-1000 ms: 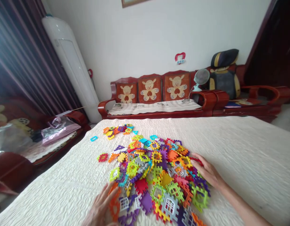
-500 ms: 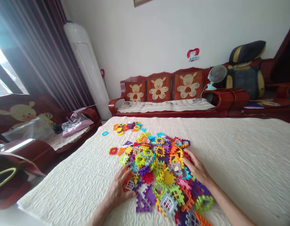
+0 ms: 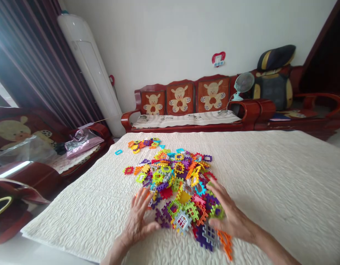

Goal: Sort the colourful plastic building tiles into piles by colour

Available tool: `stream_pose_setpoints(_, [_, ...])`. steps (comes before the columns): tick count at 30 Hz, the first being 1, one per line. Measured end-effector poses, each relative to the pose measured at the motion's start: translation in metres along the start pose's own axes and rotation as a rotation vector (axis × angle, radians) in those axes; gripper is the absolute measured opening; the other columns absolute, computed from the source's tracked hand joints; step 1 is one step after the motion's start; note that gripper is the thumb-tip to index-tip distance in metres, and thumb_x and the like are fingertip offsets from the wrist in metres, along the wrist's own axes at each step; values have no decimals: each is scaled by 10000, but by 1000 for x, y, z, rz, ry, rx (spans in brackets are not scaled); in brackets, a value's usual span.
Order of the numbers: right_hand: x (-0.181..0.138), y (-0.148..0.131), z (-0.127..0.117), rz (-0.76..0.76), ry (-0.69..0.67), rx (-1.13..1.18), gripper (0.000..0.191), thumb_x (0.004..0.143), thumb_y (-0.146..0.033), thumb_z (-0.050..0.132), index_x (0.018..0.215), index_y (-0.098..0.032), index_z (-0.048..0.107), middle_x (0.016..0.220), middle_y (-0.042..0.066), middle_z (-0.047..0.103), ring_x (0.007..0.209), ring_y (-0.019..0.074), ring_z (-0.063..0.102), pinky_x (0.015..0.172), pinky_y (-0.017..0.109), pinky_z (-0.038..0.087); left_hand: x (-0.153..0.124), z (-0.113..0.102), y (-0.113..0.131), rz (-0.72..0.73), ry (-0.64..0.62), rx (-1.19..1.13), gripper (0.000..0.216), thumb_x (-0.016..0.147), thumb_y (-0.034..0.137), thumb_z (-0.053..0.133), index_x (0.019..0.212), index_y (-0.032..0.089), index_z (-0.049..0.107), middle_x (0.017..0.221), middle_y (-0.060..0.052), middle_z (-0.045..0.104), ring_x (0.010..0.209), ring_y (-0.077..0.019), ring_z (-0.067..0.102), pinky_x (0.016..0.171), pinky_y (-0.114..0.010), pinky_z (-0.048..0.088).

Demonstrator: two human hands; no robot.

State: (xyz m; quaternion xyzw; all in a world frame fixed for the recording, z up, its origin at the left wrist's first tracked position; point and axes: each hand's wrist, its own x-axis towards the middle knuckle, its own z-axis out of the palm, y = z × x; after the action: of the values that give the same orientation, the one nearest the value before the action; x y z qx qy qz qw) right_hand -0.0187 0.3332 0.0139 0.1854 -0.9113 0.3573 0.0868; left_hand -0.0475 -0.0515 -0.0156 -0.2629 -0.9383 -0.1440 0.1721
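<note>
A heap of colourful plastic interlocking building pieces (image 3: 183,197) lies on a cream quilted cover (image 3: 84,206). Many are square with toothed edges and window-like cutouts. My left hand (image 3: 138,217) is at the heap's left side, fingers spread, hiding part of an orange piece. On the right, my right hand (image 3: 227,209) is open, thumb apart from the fingers, over the heap's edge. Neither hand grips a piece. Nearest me are a grey window piece (image 3: 182,221), a dark purple piece (image 3: 204,241) and an orange triangular piece (image 3: 225,244).
A smaller cluster of pieces (image 3: 143,144) lies farther back, with a blue frame piece (image 3: 118,152) to its left. Beyond the table stands a wooden sofa (image 3: 183,129) with bear cushions. A small fan (image 3: 243,82) and a plastic bag (image 3: 81,141) are nearby.
The view has shifted a little. My right hand has come back towards me along the heap's right edge, its thumb now spread. My left hand's fingers have spread and its thumb has drawn off the purple pieces.
</note>
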Motion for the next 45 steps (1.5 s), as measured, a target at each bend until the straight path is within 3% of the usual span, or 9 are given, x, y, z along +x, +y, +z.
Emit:
stream_pose_setpoints(5, [-14, -14, 33, -24, -69, -153, 1064, 564, -453, 778, 1485, -321, 263, 1592, 67, 104, 1426, 443, 60, 1067, 684, 247, 14, 8, 32, 234, -213, 24, 1003, 674, 804, 514, 1495, 332, 184, 1556, -96, 237, 1408, -439, 169, 1051, -685, 238])
stream_pose_setpoints(13, [48, 9, 48, -108, 85, -181, 931, 637, -581, 692, 1439, -234, 370, 1559, 122, 214, 1410, 405, 174, 1099, 614, 234, 59, 32, 10, 217, -119, -4, 869, 736, 661, 572, 1470, 291, 290, 1523, -103, 322, 1382, -400, 274, 1080, -624, 240])
stream_pose_setpoints(24, [54, 16, 53, -135, 163, -180, 899, 688, -591, 664, 1443, -229, 336, 1555, 136, 198, 1404, 391, 208, 1101, 583, 254, 65, 44, 5, 200, -66, -20, 796, 746, 623, 581, 1433, 282, 371, 1467, -127, 414, 1316, -375, 397, 1071, -601, 260])
stream_pose_setpoints(27, [55, 19, 55, -132, 163, -186, 904, 693, -595, 661, 1451, -242, 318, 1558, 131, 194, 1401, 401, 214, 1092, 597, 265, 65, 39, 10, 182, -90, -22, 811, 743, 637, 585, 1434, 272, 370, 1469, -133, 409, 1320, -378, 395, 1059, -609, 287])
stream_pose_setpoints(31, [51, 19, 50, -155, 168, -179, 888, 703, -598, 651, 1459, -296, 298, 1557, 97, 225, 1391, 423, 236, 1066, 636, 292, 61, 6, 10, 178, -197, -53, 806, 740, 639, 603, 1438, 328, 347, 1503, -94, 361, 1362, -371, 341, 1068, -626, 303])
stream_pose_setpoints(34, [53, 25, 37, -147, 258, -142, 707, 795, -522, 569, 1438, -349, 332, 1540, 46, 284, 1386, 400, 275, 1055, 637, 323, 67, -26, -14, 187, -242, -139, 797, 739, 613, 637, 1433, 358, 339, 1512, -79, 347, 1357, -329, 368, 1080, -562, 350])
stream_pose_setpoints(37, [78, 37, 25, -137, 361, -134, 525, 842, -450, 520, 1353, -346, 459, 1481, 33, 396, 1348, 365, 363, 1064, 612, 341, 100, -39, -59, 150, -141, -270, 560, 864, 467, 548, 1392, 344, 407, 1468, -63, 424, 1321, -245, 435, 1061, -437, 413])
stream_pose_setpoints(41, [139, 53, 19, -125, 300, -204, 406, 847, -445, 538, 1211, -279, 604, 1379, 62, 528, 1294, 337, 447, 1060, 569, 371, 180, -18, -124, -164, 63, -176, 402, 886, 439, 485, 1234, 260, 576, 1343, -70, 561, 1236, -231, 523, 1044, -403, 422])
stream_pose_setpoints(45, [175, 59, 28, -105, 271, -224, 391, 869, -455, 503, 1184, -262, 630, 1310, 74, 590, 1219, 306, 532, 1014, 537, 432, 252, 17, -172, -303, 143, -88, 436, 870, 378, 470, 1245, 175, 563, 1331, -134, 554, 1238, -294, 509, 1043, -471, 400])
